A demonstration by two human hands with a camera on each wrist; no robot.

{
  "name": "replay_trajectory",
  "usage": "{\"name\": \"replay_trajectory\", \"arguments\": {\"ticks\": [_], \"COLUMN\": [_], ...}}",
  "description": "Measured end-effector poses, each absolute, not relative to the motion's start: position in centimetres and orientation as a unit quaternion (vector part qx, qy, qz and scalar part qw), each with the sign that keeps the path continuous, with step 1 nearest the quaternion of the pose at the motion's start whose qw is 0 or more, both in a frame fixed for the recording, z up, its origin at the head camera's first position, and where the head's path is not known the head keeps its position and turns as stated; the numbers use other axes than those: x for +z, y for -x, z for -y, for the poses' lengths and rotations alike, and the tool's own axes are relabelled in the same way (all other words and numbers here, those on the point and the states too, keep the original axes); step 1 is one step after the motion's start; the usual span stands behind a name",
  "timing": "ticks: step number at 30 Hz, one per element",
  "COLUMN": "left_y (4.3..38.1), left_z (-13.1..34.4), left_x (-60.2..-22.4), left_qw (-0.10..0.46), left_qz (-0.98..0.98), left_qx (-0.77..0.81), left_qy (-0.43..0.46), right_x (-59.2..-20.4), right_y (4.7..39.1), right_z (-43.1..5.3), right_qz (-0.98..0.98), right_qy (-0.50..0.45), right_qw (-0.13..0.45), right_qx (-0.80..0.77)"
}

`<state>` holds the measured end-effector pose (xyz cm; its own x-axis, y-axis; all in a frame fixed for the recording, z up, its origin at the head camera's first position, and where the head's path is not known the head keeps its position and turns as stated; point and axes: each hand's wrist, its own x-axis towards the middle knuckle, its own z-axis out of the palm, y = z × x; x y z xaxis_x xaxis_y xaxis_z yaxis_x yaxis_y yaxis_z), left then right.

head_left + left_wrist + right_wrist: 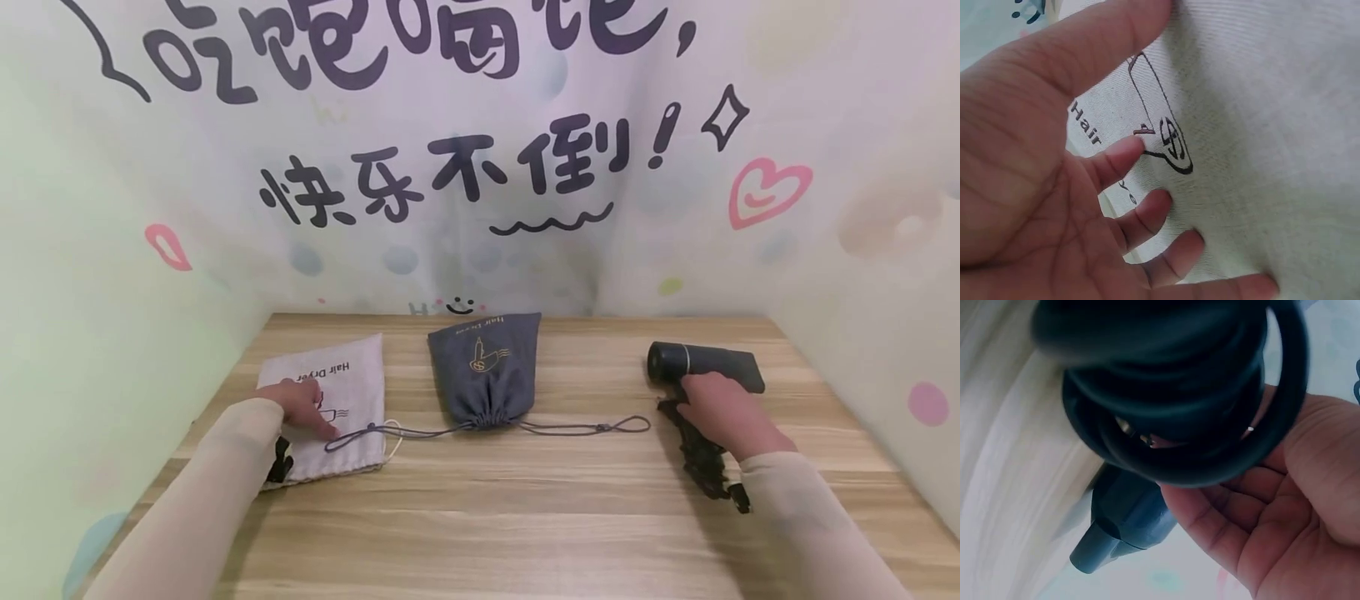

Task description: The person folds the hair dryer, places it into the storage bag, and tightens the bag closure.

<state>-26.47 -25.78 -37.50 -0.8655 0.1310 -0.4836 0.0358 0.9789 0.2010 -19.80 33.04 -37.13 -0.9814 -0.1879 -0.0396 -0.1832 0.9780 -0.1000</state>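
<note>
A pale drawstring bag printed "Hair Dryer" lies flat at the left of the table. My left hand rests on it, and in the left wrist view the spread fingertips touch the pale cloth beside its printed dryer drawing. On the right, a dark hair dryer lies on its side. My right hand grips it at the handle, with curled fingers. Its coiled black cord hangs below the hand and hides much of the grip in the right wrist view, where the dryer's body shows behind.
Between the hands lies a dark grey drawstring bag with a gold dryer print, its neck gathered. Its cords stretch out to both sides, the left one over the pale bag. A printed cloth wall closes the wooden table at the back.
</note>
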Motion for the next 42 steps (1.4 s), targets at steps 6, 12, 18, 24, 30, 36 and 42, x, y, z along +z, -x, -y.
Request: {"name": "replay_trajectory", "arguments": {"ticks": [6, 12, 18, 24, 30, 36, 42], "left_y": [26.6, 26.7, 26.8, 26.6, 26.4, 26.1, 25.9], "left_z": [25.6, 25.5, 24.6, 24.8, 25.3, 25.2, 24.7], "left_x": [-37.7, -37.6, -37.3, -37.8, -37.6, -37.1, -36.3], "left_qw": [0.258, 0.276, 0.270, 0.251, 0.256, 0.261, 0.254], "left_qz": [-0.960, -0.955, -0.954, -0.961, -0.960, -0.958, -0.959], "left_qx": [0.108, 0.107, 0.120, 0.107, 0.104, 0.104, 0.110], "left_qy": [-0.028, 0.005, 0.044, 0.044, 0.047, 0.052, 0.053], "right_x": [-36.9, -36.8, -36.7, -37.0, -38.0, -38.2, -37.9], "right_y": [19.6, 19.4, 19.1, 18.8, 18.4, 18.5, 18.8], "right_z": [-33.3, -33.4, -33.3, -32.9, -32.9, -33.0, -32.9], "right_qz": [-0.993, -0.990, -0.992, -0.993, -0.992, -0.992, -0.992], "right_qy": [0.101, 0.108, 0.092, 0.097, 0.100, 0.064, 0.032], "right_qw": [0.037, 0.060, 0.079, 0.071, 0.052, 0.056, 0.074], "right_qx": [-0.049, -0.066, -0.047, -0.020, -0.051, -0.090, -0.101]}}
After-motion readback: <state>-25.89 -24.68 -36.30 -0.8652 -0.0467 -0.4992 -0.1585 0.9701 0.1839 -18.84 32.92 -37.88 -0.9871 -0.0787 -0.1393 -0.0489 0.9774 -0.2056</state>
